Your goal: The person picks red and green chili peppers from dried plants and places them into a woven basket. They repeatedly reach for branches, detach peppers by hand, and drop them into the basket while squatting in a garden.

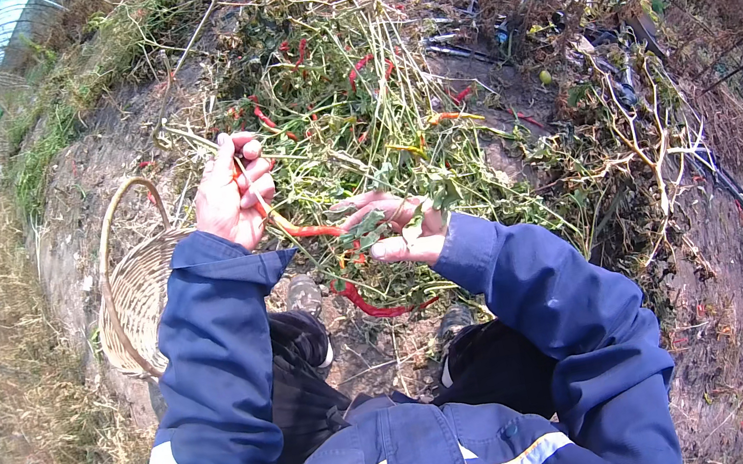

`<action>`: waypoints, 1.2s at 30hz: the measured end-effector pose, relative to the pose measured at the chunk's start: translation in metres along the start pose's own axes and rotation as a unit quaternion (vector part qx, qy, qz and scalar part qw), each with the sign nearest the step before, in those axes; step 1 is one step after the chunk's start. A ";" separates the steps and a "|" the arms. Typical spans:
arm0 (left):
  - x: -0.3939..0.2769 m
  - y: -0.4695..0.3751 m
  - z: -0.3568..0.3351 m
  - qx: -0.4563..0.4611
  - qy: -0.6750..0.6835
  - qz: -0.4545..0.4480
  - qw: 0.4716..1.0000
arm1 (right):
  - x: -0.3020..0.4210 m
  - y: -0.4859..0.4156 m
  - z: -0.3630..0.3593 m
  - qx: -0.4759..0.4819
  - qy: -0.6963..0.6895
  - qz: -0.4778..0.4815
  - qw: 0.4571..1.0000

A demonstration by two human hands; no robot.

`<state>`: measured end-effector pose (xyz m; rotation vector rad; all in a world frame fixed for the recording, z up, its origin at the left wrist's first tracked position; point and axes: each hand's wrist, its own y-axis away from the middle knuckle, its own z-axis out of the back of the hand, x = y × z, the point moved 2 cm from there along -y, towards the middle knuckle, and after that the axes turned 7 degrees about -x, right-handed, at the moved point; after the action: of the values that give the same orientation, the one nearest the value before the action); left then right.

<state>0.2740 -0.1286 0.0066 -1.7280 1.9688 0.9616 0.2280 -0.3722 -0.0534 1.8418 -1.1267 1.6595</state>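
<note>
My left hand (237, 194) is curled around a pepper plant stem, with bits of red showing between the fingers. From just below it, a long orange-red chili pepper (304, 230) stretches over to my right hand (403, 220). The right thumb and fingers are around green leaves (370, 225), which hide whether they pinch anything. Below that hand a curved red chili pepper (374, 308) hangs among the foliage. Under and beyond both hands lies a heap of pulled pepper plants (355, 138), with several red peppers tangled in it.
A wicker basket (138, 303) with a tall arched handle stands left of my left forearm. My shoes (304, 296) are on bare soil close to the heap. Dry branches (657, 159) and black tubing lie to the right, and dry grass (13, 355) borders the left.
</note>
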 end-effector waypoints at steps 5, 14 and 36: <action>-0.017 -0.007 0.014 -0.042 0.006 -0.063 0.997 | -0.008 0.016 0.023 -0.108 0.170 -0.308 0.930; -0.012 -0.019 0.023 -0.117 -0.045 -0.021 0.992 | 0.026 0.018 0.024 0.063 0.277 -0.096 0.954; -0.008 -0.050 0.033 -0.125 0.005 -0.007 0.992 | 0.068 0.057 -0.037 0.079 0.259 -0.083 0.959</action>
<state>0.3181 -0.1015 -0.0248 -1.8758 1.9082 1.2409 0.1579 -0.3972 0.0070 1.4060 -0.6158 2.0097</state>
